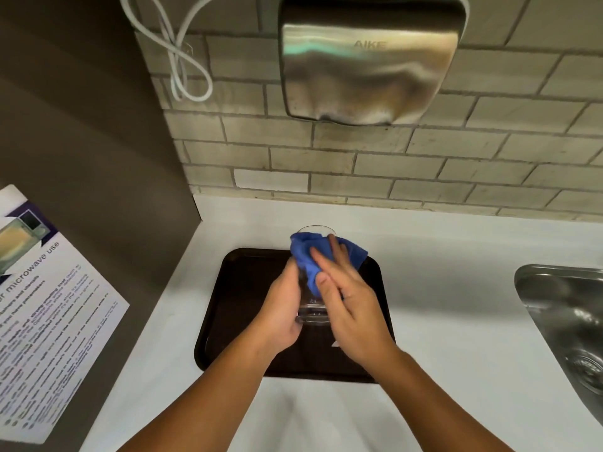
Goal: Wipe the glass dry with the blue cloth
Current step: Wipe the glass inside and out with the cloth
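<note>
You have two hands in view, a left hand [283,308] and a right hand [350,308], with one glass [312,309] and one blue cloth [310,259]. Count also one dark tray [241,288], one steel sink [567,308], one hand dryer [368,60], one white cable [182,60] and one microwave notice [42,314].

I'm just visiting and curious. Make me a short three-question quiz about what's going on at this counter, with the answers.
1. True or false: the glass is held above the dark tray.
2. Which hand presses the blue cloth against the glass? A) left hand B) right hand
3. Fill in: the metal box on the tiled wall is a hand ____.

Key
1. True; it is held lying over, rim away from the person.
2. B; the right hand lies over the cloth, and the left hand grips the glass.
3. dryer.
</note>
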{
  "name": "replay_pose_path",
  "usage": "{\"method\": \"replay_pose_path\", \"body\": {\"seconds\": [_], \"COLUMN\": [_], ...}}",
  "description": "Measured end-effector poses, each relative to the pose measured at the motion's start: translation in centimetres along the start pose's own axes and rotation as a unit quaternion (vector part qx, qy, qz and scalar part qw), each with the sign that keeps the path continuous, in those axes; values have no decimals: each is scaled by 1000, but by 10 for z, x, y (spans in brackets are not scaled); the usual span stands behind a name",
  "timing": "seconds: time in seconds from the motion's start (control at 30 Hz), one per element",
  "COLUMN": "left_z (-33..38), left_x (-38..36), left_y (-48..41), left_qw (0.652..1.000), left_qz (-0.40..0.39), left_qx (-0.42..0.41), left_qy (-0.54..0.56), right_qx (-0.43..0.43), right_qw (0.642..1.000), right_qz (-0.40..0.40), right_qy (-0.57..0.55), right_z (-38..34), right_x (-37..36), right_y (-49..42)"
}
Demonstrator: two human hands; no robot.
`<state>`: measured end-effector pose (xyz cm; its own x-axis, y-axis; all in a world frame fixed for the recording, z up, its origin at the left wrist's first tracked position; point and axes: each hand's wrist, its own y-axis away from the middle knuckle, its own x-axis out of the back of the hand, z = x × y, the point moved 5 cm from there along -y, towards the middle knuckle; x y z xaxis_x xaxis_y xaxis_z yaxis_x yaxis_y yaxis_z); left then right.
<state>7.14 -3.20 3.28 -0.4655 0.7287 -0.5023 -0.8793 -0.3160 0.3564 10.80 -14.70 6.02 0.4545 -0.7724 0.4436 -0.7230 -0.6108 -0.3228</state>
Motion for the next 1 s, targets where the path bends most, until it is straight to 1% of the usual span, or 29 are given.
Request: {"method": "replay_pose_path", "body": {"seconds": [0.1,0.17,0.2,0.27,0.33,0.37,0.4,0.43,0.47,0.53,0.57,0.63,0.7,0.77,0.8,0.87,0.93,1.0], "left_z": [-8,-8,-5,-1,0,-2,-4,-6,-7,-8,-7,-4,-3,-2,-2,0,5,9], "left_x": [-7,-6,-5,1,7,9,8,4,0,-6,-7,-3,0,-4,-6,-11,-14,-12], "left_y": [-3,-5,-6,-7,-7,-7,-5,-3,-1,1,2,1,3,6,8,9,9,7], "left_qw": [1000,999,1000,1000,1000,1000,1000,1000,1000,1000,999,999,999,1000,1000,1000,1000,1000], "left_qz": [-4,10,14,19,23,20,16,10,6,-2,-1,0,5,-3,-6,3,6,8], "left_qx": [22,24,19,12,14,17,21,24,26,31,34,29,24,24,22,19,6,-3], "left_qy": [-19,-18,-16,-14,-6,0,4,3,-2,0,7,24,21,8,3,6,15,12], "right_qx": [-87,-137,-136,-107,-31,13,40,36,11,-38,-46,-27,13,42,39,-24,-87,-74], "right_qw": [987,972,971,980,998,1000,999,999,1000,994,991,995,998,997,997,995,988,989], "right_qz": [58,69,64,50,25,6,-2,4,24,68,78,76,63,58,64,91,96,78], "right_qy": [-123,-177,-187,-163,-52,3,32,31,8,-79,-97,-52,-8,6,-2,-43,-82,-104], "right_z": [11,19,18,11,0,-4,-5,-3,0,9,12,10,6,1,0,5,9,4], "right_x": [21,24,22,15,9,7,7,10,17,31,33,28,23,26,29,37,36,31], "right_y": [-19,-20,-15,5,18,20,16,11,5,-2,1,12,23,20,15,4,3,10]}}
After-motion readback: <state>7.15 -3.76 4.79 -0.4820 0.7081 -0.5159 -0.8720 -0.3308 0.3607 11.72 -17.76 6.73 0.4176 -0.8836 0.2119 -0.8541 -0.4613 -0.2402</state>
